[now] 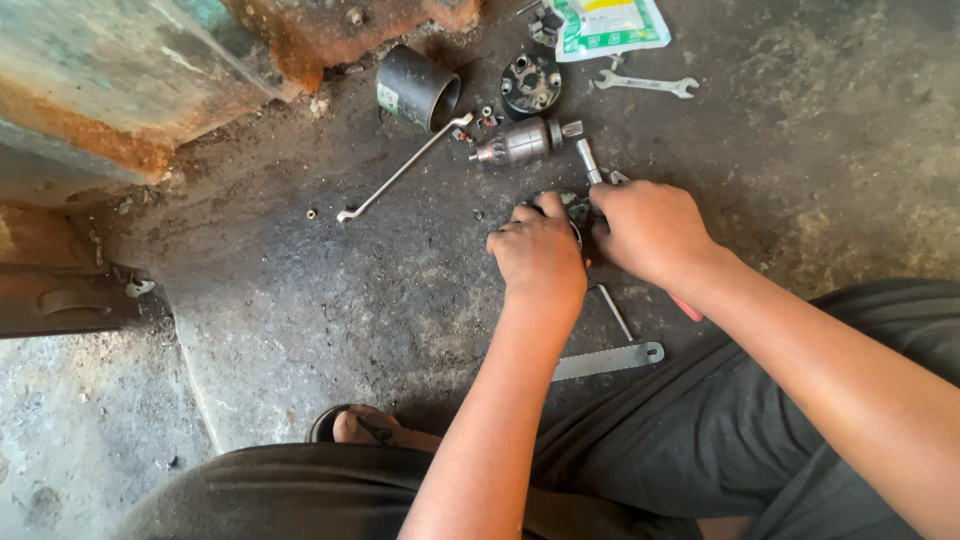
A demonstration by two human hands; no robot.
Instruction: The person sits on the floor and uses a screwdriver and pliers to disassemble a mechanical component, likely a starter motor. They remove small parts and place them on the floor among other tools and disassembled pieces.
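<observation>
I see both hands working close together just right of the frame's centre, low over a dark, oily floor. My left hand is curled into a loose fist, knuckles up, fingers bent down around a small dark metal part that is almost wholly hidden; only a sliver of it shows between the two hands. My right hand is closed too, fingers folded under and pressed against the same part from the right side, so the two hands nearly touch. I cannot tell how either hand grips underneath. Just above the hands lies a grey armature on its side, and a short socket bar runs from beside it down toward my right hand. Up and left of that, a black cylinder lies tipped over, with a thin bent rod slanting from its mouth down to the left. A round black end cap sits near the top centre, a white and green packet at the top edge, and an open spanner to its right. Below my hands a flat metal strip lies on the floor, beside my dark trousers. Rusty metal fills the upper left.
</observation>
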